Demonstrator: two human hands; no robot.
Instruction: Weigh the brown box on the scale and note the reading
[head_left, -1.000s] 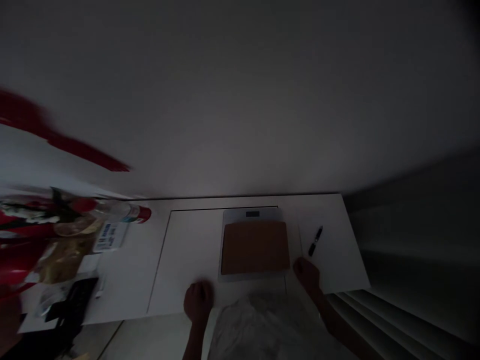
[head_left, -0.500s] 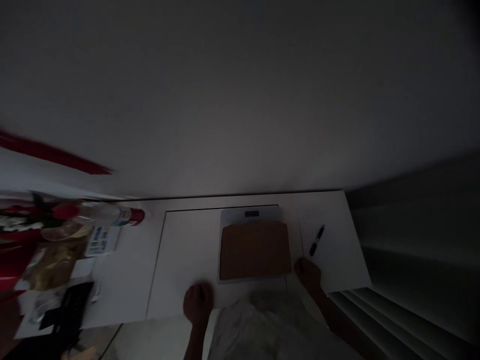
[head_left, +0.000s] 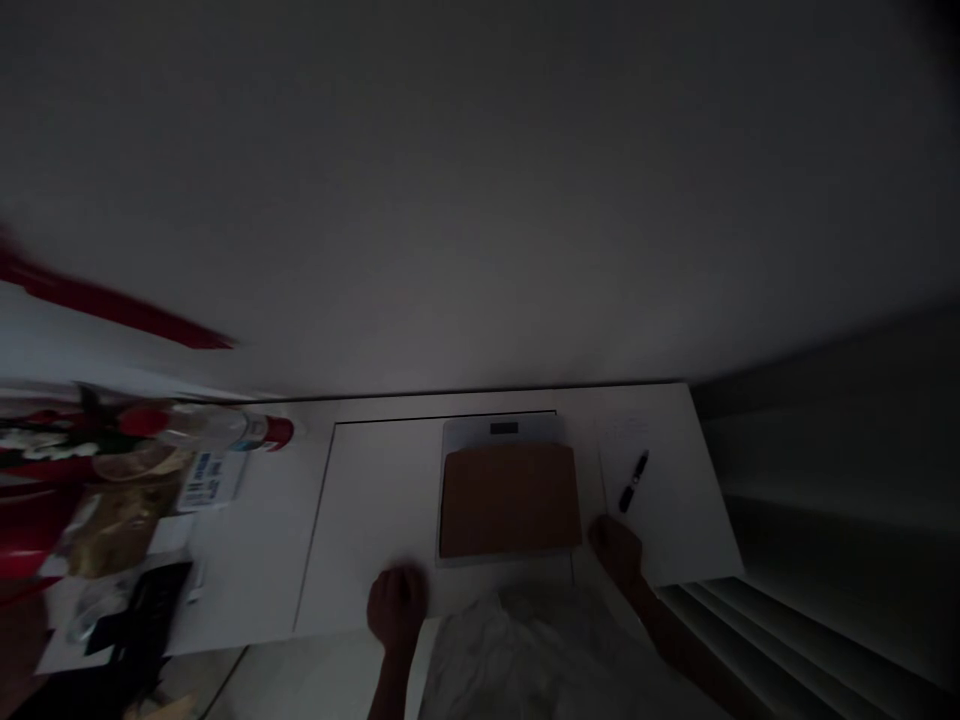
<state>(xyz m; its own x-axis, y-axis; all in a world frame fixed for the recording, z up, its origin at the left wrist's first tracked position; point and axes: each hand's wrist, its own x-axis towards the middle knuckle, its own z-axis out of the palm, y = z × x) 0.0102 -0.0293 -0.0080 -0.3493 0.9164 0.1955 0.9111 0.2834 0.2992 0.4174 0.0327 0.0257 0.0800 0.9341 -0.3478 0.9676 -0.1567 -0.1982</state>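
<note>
My left hand (head_left: 397, 605) rests closed in a fist at the front edge of the white table, with no object visible in it. To the right, my right hand (head_left: 616, 550) is also curled closed on the tabletop, just beside the lower right corner of a brown cardboard piece (head_left: 511, 500). That cardboard lies on a flat grey device (head_left: 465, 433) with a small dark display, perhaps a scale. Beyond my right hand a black pen (head_left: 634, 480) lies on a white paper sheet (head_left: 675, 500) with faint writing. The scene is dim, so finger detail is weak.
On the left stand a plastic bottle (head_left: 255, 432) lying on its side, a white box with blue print (head_left: 210, 480), a crumpled brown bag (head_left: 120, 525) and a black object (head_left: 150, 605). Part of another person (head_left: 22, 640) shows at the lower left. A wall (head_left: 480, 200) rises behind the table.
Both hands and the cardboard stay where they were. The things at the far left appear shifted slightly to the right in the picture.
</note>
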